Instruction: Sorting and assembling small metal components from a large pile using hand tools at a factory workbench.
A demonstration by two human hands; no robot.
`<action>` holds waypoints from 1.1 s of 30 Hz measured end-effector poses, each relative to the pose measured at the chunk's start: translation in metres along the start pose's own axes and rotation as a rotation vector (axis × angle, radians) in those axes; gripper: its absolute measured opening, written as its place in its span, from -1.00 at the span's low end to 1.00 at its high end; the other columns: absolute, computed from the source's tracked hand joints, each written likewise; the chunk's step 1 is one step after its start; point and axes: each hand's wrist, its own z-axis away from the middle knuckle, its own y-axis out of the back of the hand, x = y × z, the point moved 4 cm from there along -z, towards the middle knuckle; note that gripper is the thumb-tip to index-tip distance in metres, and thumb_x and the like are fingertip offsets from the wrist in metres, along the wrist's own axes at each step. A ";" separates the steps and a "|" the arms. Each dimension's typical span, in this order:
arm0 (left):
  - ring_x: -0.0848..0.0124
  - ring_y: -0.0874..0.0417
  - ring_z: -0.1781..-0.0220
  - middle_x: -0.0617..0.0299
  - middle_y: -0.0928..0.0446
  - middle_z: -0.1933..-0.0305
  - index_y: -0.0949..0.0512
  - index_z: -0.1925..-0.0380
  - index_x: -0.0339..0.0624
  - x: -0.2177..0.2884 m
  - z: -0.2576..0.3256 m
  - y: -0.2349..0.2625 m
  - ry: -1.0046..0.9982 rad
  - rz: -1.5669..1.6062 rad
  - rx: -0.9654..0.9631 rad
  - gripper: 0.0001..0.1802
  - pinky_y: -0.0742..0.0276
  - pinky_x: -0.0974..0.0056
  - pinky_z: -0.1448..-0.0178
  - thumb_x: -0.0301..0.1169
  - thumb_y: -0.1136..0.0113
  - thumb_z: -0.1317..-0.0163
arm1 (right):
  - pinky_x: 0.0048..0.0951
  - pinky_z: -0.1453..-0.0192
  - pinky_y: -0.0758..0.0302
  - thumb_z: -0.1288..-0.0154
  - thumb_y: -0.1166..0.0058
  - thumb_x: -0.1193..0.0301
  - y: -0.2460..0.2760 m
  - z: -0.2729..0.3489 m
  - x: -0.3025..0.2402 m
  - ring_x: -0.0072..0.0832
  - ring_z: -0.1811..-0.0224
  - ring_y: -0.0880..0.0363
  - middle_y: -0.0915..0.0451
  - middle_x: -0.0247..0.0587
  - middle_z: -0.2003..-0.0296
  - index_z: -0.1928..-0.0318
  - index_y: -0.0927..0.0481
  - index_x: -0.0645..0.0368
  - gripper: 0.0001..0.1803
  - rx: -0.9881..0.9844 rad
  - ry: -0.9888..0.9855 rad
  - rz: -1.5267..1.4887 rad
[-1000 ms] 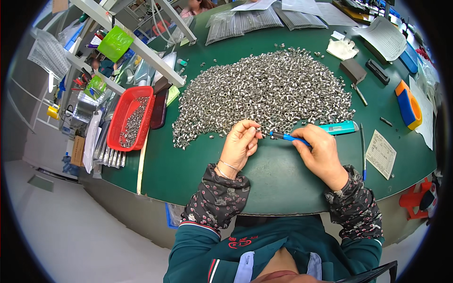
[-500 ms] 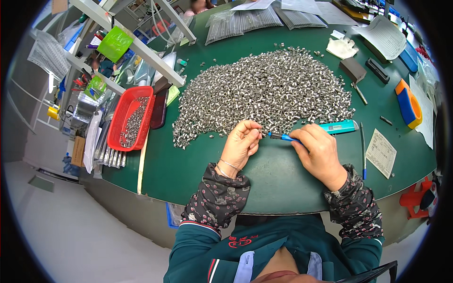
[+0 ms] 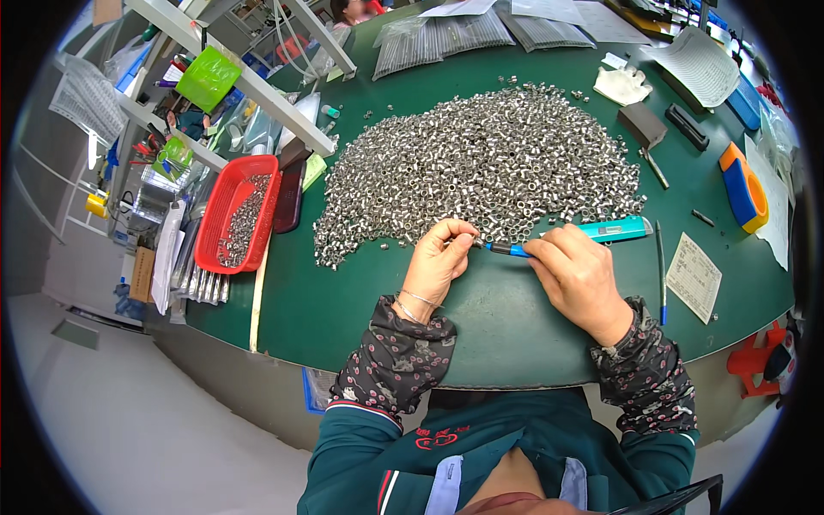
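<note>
Both hands unmoved, left hand (image 3: 439,262), right hand (image 3: 577,273) gripping one blue tool (image 3: 508,250)

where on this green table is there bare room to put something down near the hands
Bare green table top lies between the red plastic tray, the left hand and the near edge. A smaller patch lies under the right hand, before the white paper slip. Crowded: the heap of small silver metal rings beyond.
</note>
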 end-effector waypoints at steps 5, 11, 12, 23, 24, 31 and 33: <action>0.72 -0.12 0.67 0.47 -0.24 0.58 -0.44 0.35 -0.22 0.002 0.002 -0.002 -0.001 -0.126 0.015 -0.89 -0.01 0.60 0.64 -0.42 -0.04 -0.15 | -0.46 0.51 -0.34 0.20 -0.10 0.56 -0.002 0.001 -0.001 -0.43 0.53 -0.36 -0.36 -0.31 0.58 0.44 -0.48 0.18 -0.81 -0.042 0.037 0.074; 0.71 -0.17 0.56 0.47 -0.28 0.48 -0.46 0.40 -0.21 0.006 0.002 -0.003 -0.049 -0.213 -0.009 -0.93 -0.10 0.59 0.53 -0.45 -0.05 -0.13 | -0.37 0.45 -0.36 0.12 -0.09 0.55 -0.003 0.003 0.010 -0.32 0.49 -0.42 -0.41 -0.24 0.57 0.43 -0.49 0.19 -0.85 -0.109 -0.159 -0.213; 0.71 -0.17 0.56 0.47 -0.28 0.48 -0.46 0.40 -0.21 0.006 0.002 -0.004 -0.049 -0.213 -0.009 -0.93 -0.10 0.59 0.53 -0.45 -0.05 -0.13 | -0.36 0.43 -0.36 0.12 -0.09 0.55 -0.003 0.002 0.012 -0.30 0.48 -0.42 -0.42 -0.22 0.56 0.43 -0.49 0.19 -0.86 -0.108 -0.208 -0.252; 0.72 -0.13 0.64 0.44 -0.26 0.55 -0.41 0.34 -0.24 0.005 0.003 -0.008 -0.099 -0.168 -0.019 -0.88 -0.01 0.59 0.61 -0.43 -0.02 -0.16 | -0.33 0.41 -0.36 0.12 -0.09 0.55 -0.002 0.003 0.014 -0.26 0.46 -0.42 -0.42 -0.21 0.54 0.43 -0.48 0.19 -0.85 -0.076 -0.282 -0.262; 0.72 -0.13 0.64 0.44 -0.26 0.55 -0.41 0.34 -0.24 0.006 0.003 -0.007 -0.104 -0.168 -0.016 -0.88 -0.01 0.59 0.61 -0.43 -0.02 -0.16 | -0.33 0.43 -0.36 0.12 -0.09 0.55 -0.001 0.002 0.010 -0.27 0.48 -0.41 -0.41 -0.21 0.55 0.42 -0.48 0.18 -0.84 -0.062 -0.230 -0.192; 0.71 -0.13 0.64 0.45 -0.27 0.55 -0.41 0.32 -0.20 0.010 -0.003 -0.007 -0.562 -0.817 -0.028 -0.90 -0.04 0.61 0.59 -0.45 0.02 -0.17 | -0.34 0.44 -0.35 0.12 -0.10 0.52 0.001 0.001 0.005 -0.29 0.48 -0.42 -0.41 -0.21 0.57 0.44 -0.47 0.17 -0.86 -0.098 -0.214 -0.019; 0.71 -0.15 0.61 0.43 -0.28 0.52 -0.41 0.32 -0.22 0.013 -0.002 -0.005 -0.513 -0.736 -0.002 -0.90 -0.06 0.59 0.59 -0.47 0.03 -0.17 | -0.31 0.42 -0.36 0.11 -0.08 0.51 0.000 0.002 0.018 -0.26 0.46 -0.43 -0.43 -0.18 0.57 0.46 -0.47 0.16 -0.89 -0.078 -0.337 -0.180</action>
